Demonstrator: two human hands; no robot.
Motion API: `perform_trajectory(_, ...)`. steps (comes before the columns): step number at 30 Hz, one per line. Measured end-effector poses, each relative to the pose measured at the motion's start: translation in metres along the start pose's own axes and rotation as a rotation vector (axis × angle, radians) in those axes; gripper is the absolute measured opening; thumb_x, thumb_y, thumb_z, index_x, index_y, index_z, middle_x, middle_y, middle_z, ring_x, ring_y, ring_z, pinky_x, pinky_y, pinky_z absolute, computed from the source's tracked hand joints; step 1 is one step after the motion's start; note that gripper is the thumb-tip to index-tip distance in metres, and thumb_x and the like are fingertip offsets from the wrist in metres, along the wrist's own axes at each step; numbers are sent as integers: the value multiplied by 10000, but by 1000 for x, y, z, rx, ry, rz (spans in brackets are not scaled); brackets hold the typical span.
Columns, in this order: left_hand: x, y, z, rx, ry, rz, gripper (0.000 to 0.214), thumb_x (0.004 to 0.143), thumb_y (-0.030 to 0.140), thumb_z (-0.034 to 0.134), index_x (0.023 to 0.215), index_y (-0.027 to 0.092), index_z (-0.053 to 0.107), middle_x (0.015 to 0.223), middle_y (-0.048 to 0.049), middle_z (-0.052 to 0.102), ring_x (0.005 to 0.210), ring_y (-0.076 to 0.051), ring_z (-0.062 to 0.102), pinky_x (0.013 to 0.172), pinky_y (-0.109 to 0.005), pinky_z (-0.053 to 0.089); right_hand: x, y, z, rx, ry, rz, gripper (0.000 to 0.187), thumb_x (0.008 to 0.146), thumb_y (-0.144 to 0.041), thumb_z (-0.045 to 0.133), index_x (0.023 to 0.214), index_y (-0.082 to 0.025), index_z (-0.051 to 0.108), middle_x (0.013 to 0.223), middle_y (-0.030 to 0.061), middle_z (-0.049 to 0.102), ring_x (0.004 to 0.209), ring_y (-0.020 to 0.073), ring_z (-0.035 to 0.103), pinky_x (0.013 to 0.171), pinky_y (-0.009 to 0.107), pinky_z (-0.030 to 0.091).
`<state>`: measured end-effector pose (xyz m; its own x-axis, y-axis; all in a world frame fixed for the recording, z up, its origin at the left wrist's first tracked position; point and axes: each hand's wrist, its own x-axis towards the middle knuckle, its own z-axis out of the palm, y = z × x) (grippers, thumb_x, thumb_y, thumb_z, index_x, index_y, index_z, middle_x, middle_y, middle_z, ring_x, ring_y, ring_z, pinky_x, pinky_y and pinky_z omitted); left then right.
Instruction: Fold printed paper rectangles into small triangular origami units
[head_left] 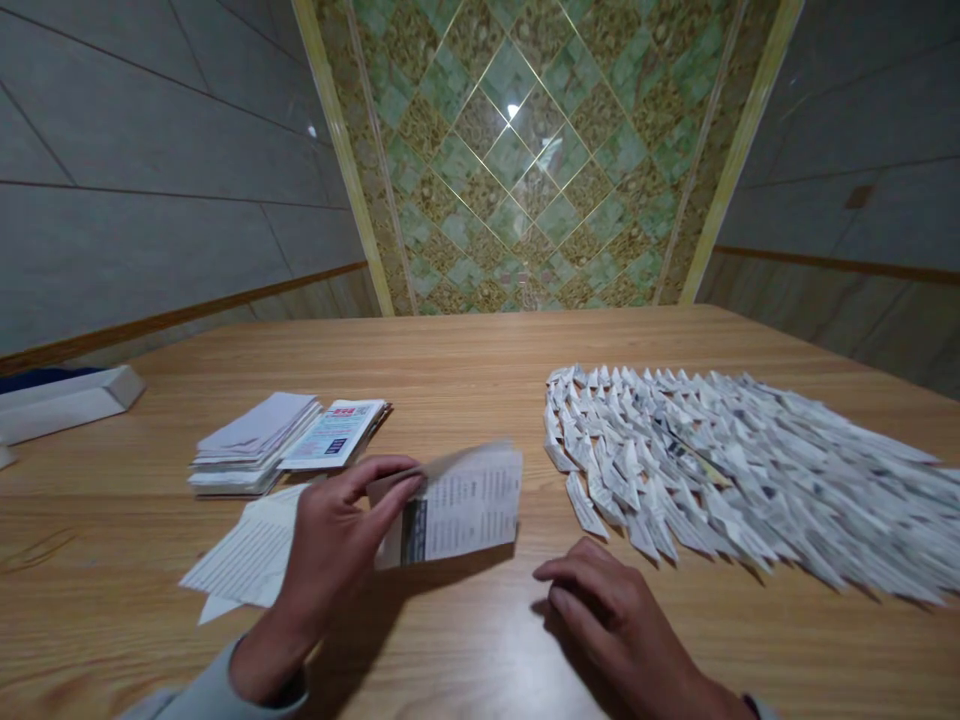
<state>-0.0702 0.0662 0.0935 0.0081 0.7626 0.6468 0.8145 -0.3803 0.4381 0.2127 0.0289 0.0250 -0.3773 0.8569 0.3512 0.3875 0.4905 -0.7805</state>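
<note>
My left hand [337, 550] pinches the left end of a folded sheet of printed paper [469, 505] between thumb and fingers. The paper is held a little above the table, and its upper layer looks slightly blurred. To the right of it, my right hand [607, 610] is low over the table, holding nothing, with thumb and forefinger apart and the other fingers loosely bent. Loose printed sheets [255, 550] lie partly behind my left wrist. Many small folded paper pieces [675, 470] stand in close rows beyond and right of my right hand.
A stack of white paper [251, 440] lies at the left, with a booklet [334, 435] printed in colour against it. Farther left is a long white box [67, 400]. The wooden table [450, 360] reaches back toward a tiled wall [525, 150].
</note>
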Motion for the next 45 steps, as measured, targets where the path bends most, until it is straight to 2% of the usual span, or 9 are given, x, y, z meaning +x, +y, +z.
perform_trajectory(4,-10,7,2,122,128,455,127,934,217,616,915,218,741,829,-11,814,709,-170,744,710,-257,559,0,0,-5,-11,75,-51,216,939,-154,515,1008,-174,719,806,67,697,784,190,644,712,305,493)
perform_trajectory(7,-3,-8,-2,258,204,565,133,916,153,625,940,226,733,866,-32,818,739,-206,709,751,-314,537,0,0,-5,-14,53,-59,208,936,-146,523,973,-184,724,805,66,706,790,192,642,717,307,489)
perform_trajectory(11,0,-35,-1,378,90,537,199,958,183,549,906,239,733,891,-40,806,769,-223,676,717,-324,493,0,1,-2,-6,13,-48,224,928,-134,518,973,-175,734,811,74,708,794,193,645,715,306,494)
perform_trajectory(16,-25,-42,16,512,-423,219,267,912,94,470,873,203,711,952,-94,738,849,-261,640,710,-348,479,0,3,1,-18,-51,-23,228,920,-134,530,949,-176,752,804,77,705,793,195,647,700,298,493)
perform_trajectory(19,-35,-40,25,515,-505,139,261,894,79,484,853,217,702,919,-78,720,848,-252,647,682,-323,500,0,3,2,-24,-96,15,218,912,-134,545,925,-173,759,815,83,709,798,198,648,702,298,491)
perform_trajectory(32,-48,-43,17,435,-538,99,264,922,270,601,1164,225,698,1245,-110,723,1102,-304,677,922,-424,559,0,7,3,-61,-187,36,230,892,-106,543,888,-202,752,810,46,739,819,193,643,716,291,474)
perform_trajectory(38,-42,-52,9,632,-444,197,479,821,-9,441,1194,149,695,1276,-152,707,1031,-322,690,801,-425,573,0,7,4,-65,-184,31,235,888,-99,545,883,-198,758,798,46,735,806,187,643,715,286,477)
perform_trajectory(41,-33,-53,0,685,-349,256,475,812,-25,421,1164,121,705,1256,-178,713,946,-341,690,725,-447,552,0,7,3,-66,-183,37,238,885,-87,546,879,-193,759,798,49,730,806,188,648,715,287,484)
perform_trajectory(45,-31,-36,-4,660,-224,374,392,858,25,438,1135,111,702,1272,-212,694,1029,-383,658,837,-534,519,0,5,1,-65,-116,16,206,926,-145,550,992,-193,740,863,73,713,827,203,652,735,312,511)
